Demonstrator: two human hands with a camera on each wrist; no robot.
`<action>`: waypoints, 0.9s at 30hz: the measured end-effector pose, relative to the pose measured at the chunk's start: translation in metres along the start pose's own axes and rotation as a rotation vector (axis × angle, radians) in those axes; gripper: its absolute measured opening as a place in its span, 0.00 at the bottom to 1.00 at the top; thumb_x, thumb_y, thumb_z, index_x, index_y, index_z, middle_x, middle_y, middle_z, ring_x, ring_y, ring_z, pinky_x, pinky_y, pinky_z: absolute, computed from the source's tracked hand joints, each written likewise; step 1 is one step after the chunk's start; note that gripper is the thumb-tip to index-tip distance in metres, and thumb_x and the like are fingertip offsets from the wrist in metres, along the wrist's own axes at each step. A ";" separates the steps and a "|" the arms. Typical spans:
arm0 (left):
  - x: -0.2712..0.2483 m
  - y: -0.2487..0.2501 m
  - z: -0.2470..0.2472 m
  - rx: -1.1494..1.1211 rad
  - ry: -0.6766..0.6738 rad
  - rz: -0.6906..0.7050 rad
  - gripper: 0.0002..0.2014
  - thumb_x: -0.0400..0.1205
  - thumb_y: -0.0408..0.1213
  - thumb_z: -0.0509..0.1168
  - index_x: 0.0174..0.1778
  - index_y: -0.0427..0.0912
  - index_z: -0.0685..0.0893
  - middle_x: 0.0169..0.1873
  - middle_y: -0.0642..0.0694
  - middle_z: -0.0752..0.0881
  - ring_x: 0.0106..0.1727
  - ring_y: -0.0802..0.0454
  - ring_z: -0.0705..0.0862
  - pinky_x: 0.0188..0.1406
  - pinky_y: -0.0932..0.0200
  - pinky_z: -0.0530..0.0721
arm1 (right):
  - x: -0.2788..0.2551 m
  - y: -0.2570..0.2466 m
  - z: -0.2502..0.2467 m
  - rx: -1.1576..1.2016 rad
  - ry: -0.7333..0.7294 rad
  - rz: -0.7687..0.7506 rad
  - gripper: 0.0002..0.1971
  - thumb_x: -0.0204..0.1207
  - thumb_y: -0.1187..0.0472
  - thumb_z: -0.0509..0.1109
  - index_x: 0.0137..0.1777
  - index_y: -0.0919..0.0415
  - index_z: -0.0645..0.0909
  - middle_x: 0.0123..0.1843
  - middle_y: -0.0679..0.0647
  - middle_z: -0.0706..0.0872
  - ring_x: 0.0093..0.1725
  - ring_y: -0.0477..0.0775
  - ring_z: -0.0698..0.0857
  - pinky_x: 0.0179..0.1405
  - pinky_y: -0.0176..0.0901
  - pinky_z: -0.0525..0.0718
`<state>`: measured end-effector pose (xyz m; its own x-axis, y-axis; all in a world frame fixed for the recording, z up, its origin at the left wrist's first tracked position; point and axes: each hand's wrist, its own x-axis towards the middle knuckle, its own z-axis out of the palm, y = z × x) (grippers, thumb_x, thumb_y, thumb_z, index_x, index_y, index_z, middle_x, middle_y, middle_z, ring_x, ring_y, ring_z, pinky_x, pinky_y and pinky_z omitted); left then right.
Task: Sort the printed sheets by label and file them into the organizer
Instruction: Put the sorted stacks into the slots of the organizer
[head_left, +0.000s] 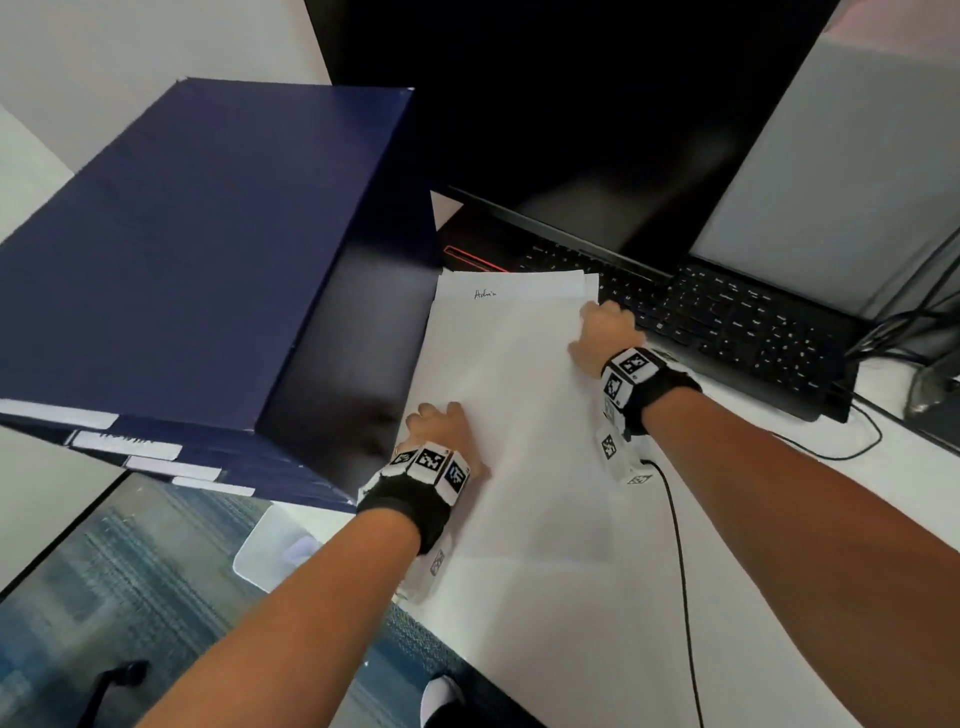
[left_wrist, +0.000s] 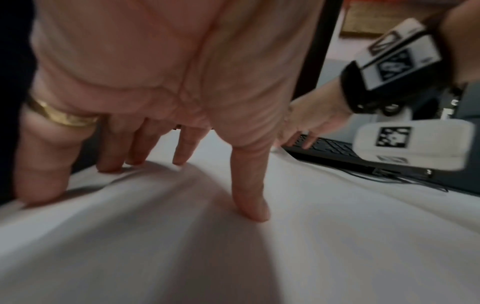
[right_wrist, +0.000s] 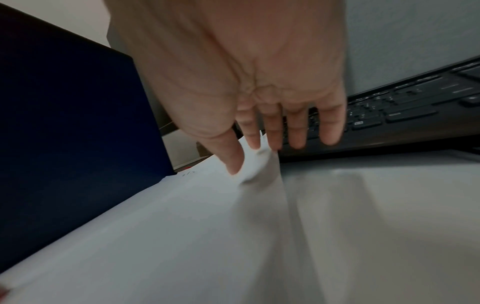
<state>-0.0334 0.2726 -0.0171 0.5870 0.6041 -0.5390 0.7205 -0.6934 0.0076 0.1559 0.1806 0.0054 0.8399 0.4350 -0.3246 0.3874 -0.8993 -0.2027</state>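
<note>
A stack of white printed sheets (head_left: 509, 395) lies on the desk, right of the dark blue organizer (head_left: 208, 249). A lower sheet (head_left: 514, 291) sticks out at the far end, handwritten "Admin". My left hand (head_left: 441, 431) presses on the stack's left edge with straight, spread fingers (left_wrist: 249, 195). My right hand (head_left: 605, 332) is at the stack's far right corner. There its thumb (right_wrist: 231, 156) and forefinger pinch the top sheet's (right_wrist: 182, 226) corner, which curls upward. White label tabs (head_left: 130, 447) line the organizer's front.
An open black laptop, its keyboard (head_left: 727, 317) and dark screen (head_left: 597, 130), stands just right of the sheets and behind my right hand. A black cable (head_left: 675, 545) runs over the white desk (head_left: 779, 519). More cables (head_left: 893, 332) lie far right. The desk edge is at lower left.
</note>
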 end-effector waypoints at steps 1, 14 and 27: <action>0.001 0.000 0.001 0.000 -0.001 0.003 0.45 0.65 0.57 0.76 0.72 0.41 0.63 0.66 0.36 0.70 0.68 0.37 0.70 0.64 0.41 0.79 | 0.006 -0.002 -0.002 0.026 0.041 -0.013 0.23 0.78 0.58 0.65 0.72 0.61 0.67 0.71 0.59 0.70 0.71 0.63 0.69 0.65 0.60 0.73; -0.001 -0.003 -0.003 -0.003 -0.007 0.023 0.46 0.67 0.58 0.75 0.74 0.42 0.60 0.68 0.37 0.65 0.70 0.38 0.66 0.65 0.47 0.76 | 0.048 -0.006 -0.021 -0.125 -0.086 -0.042 0.34 0.66 0.39 0.74 0.67 0.59 0.76 0.69 0.59 0.77 0.72 0.66 0.68 0.67 0.60 0.66; -0.010 -0.005 -0.009 -0.062 -0.014 0.050 0.46 0.67 0.54 0.76 0.73 0.43 0.58 0.68 0.36 0.65 0.70 0.37 0.65 0.62 0.44 0.77 | -0.063 0.026 0.042 0.956 -0.236 0.039 0.23 0.72 0.74 0.70 0.68 0.60 0.77 0.60 0.56 0.86 0.56 0.56 0.86 0.62 0.51 0.83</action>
<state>-0.0392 0.2735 -0.0048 0.6181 0.5630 -0.5486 0.7119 -0.6969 0.0869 0.0972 0.1313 -0.0179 0.7081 0.4972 -0.5014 -0.1960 -0.5438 -0.8160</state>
